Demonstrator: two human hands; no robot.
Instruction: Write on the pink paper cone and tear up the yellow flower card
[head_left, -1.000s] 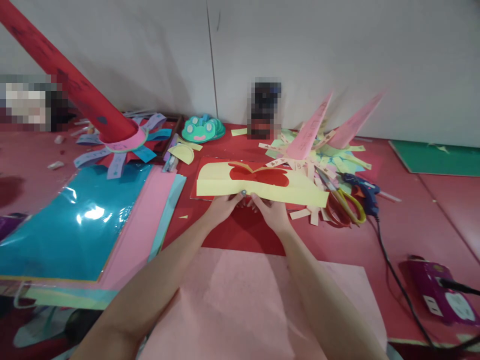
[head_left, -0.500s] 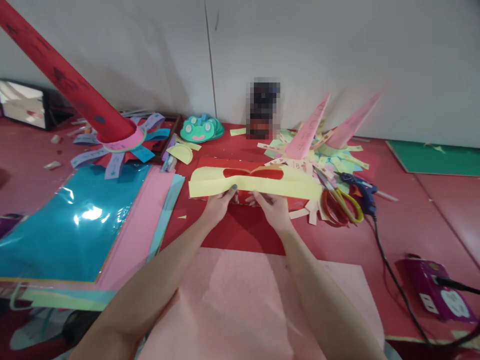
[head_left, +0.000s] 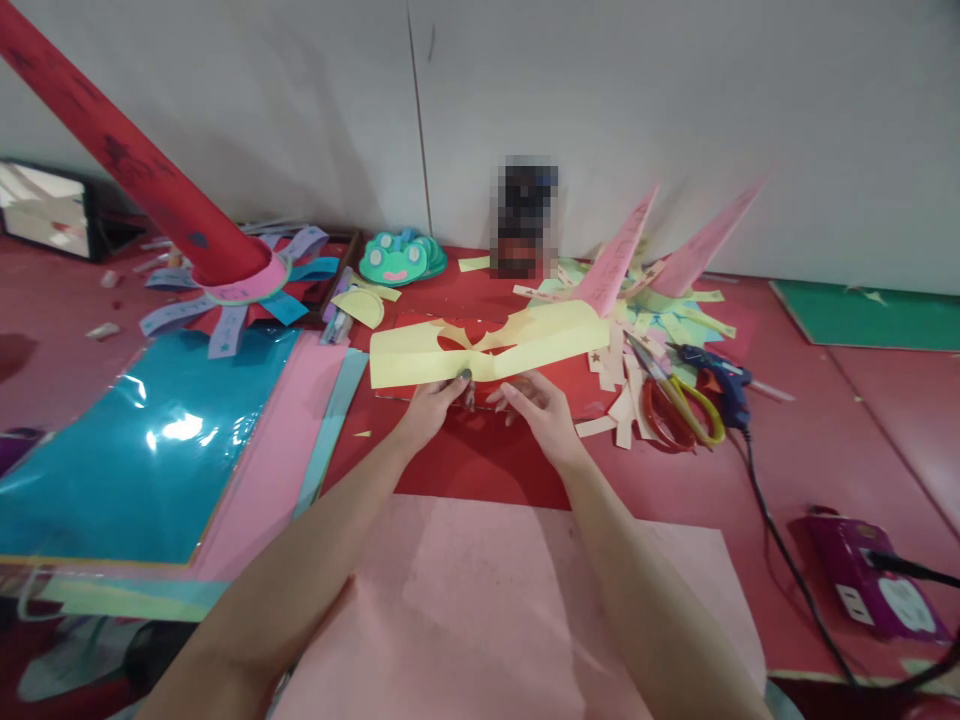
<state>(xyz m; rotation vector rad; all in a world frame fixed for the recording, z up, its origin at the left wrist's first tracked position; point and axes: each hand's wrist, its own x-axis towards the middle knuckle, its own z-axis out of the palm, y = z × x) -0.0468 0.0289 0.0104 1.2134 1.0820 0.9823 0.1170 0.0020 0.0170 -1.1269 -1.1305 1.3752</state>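
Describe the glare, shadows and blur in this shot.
Head view: white glare on the plastic-covered blue paper, none on the yellow cut paper; head view: soft shadows on the wall right of the red paper cone; head view: square pixels mask the dark object by that wall.

Yellow paper cutout (head_left: pixel 536 346) matt; plastic sleeve (head_left: pixel 139 465) glossy; 2 pink paper cones (head_left: pixel 619 255) matt.
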